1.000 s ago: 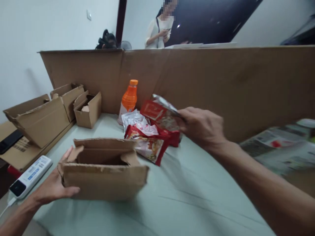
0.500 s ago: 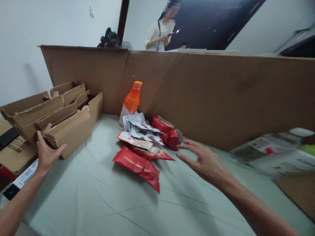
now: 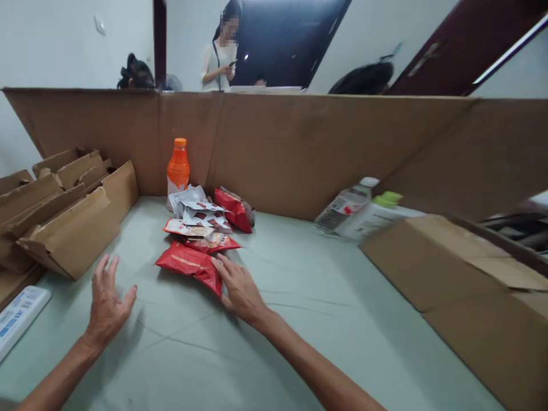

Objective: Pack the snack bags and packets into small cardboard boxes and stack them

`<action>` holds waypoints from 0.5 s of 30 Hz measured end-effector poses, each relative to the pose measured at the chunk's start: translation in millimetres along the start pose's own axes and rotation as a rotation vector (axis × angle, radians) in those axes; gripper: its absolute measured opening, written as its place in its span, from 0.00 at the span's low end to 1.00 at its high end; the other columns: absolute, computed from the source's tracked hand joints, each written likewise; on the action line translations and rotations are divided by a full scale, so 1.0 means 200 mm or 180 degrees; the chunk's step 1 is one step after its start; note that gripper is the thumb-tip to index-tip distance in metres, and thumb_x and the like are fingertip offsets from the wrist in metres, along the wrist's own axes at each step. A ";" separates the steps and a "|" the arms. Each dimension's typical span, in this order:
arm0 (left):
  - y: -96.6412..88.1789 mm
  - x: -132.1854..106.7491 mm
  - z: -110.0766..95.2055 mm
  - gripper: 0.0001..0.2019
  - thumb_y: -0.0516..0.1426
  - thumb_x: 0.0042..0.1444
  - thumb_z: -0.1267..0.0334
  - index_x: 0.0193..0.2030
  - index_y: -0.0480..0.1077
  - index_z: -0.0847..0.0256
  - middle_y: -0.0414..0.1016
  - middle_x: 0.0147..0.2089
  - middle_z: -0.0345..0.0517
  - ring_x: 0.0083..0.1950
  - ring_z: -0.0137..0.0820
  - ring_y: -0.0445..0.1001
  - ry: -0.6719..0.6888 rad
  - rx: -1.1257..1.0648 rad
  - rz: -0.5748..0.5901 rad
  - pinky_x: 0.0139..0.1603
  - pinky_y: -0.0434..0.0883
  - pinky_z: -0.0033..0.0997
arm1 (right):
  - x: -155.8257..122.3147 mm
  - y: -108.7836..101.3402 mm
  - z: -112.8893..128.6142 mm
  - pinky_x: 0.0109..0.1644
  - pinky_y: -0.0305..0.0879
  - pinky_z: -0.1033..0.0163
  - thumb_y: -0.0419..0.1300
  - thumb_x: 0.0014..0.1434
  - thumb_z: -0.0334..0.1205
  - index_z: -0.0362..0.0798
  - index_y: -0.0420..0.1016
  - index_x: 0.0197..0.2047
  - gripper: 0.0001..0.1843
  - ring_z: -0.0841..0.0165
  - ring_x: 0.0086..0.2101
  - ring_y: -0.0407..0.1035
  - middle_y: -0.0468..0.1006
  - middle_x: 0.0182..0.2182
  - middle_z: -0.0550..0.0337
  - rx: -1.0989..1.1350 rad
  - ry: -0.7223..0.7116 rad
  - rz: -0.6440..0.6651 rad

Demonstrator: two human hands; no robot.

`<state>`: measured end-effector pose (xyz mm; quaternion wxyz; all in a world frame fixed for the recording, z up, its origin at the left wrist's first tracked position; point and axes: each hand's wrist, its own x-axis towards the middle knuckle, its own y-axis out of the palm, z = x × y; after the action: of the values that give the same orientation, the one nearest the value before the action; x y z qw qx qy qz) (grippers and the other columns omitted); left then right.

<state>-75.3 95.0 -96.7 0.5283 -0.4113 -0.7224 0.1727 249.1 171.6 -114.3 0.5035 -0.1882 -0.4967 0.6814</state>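
Observation:
My right hand is at the right end of a red snack bag, fingers on its upper edge and thumb by its lower corner. The bag lies on the green cloth at the front of a pile. Behind it are an orange-red packet, white-grey sachets and another red bag. An orange-capped bottle stands upright behind the sachets. My left hand hovers over the cloth, fingers spread and holding nothing, between the bag and a divided cardboard box.
A tall cardboard wall runs along the back. At right a clear bottle and a green-capped white container lie by a large cardboard box. A white box lies at left. Beyond the wall stands a person.
My left hand has let go of the cardboard box and moved right over the cloth. My right hand has come to the front red bag. The view has turned right.

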 end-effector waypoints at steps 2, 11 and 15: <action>0.06 0.01 -0.07 0.31 0.55 0.65 0.60 0.73 0.53 0.59 0.55 0.72 0.64 0.72 0.55 0.61 0.0158 -0.0045 0.0080 0.68 0.66 0.63 | 0.11 0.02 -0.01 0.61 0.67 0.45 0.59 0.57 0.28 0.44 0.71 0.66 0.32 0.51 0.58 0.71 0.75 0.61 0.41 0.0171 0.0121 -0.0099; 0.31 -0.02 -0.31 0.31 0.55 0.64 0.65 0.74 0.55 0.53 0.51 0.75 0.60 0.74 0.52 0.59 0.0942 -0.0269 0.0664 0.67 0.67 0.58 | 0.21 -0.05 -0.18 0.39 0.75 0.59 0.61 0.69 0.48 0.43 0.77 0.44 0.15 0.69 0.33 0.76 0.80 0.37 0.60 0.0539 0.0645 -0.0094; 0.53 0.03 -0.36 0.25 0.56 0.63 0.62 0.67 0.67 0.58 0.53 0.75 0.66 0.73 0.63 0.58 0.1301 -0.0404 0.0784 0.64 0.65 0.70 | 0.09 -0.16 -0.19 0.51 0.74 0.58 0.64 0.65 0.47 0.50 0.78 0.50 0.14 0.65 0.44 0.77 0.83 0.46 0.57 0.0185 0.0741 -0.0548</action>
<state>33.5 150.3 -138.0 0.6115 -0.5550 -0.5544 0.1033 286.7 205.5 -98.0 0.6196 -0.2080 -0.4294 0.6233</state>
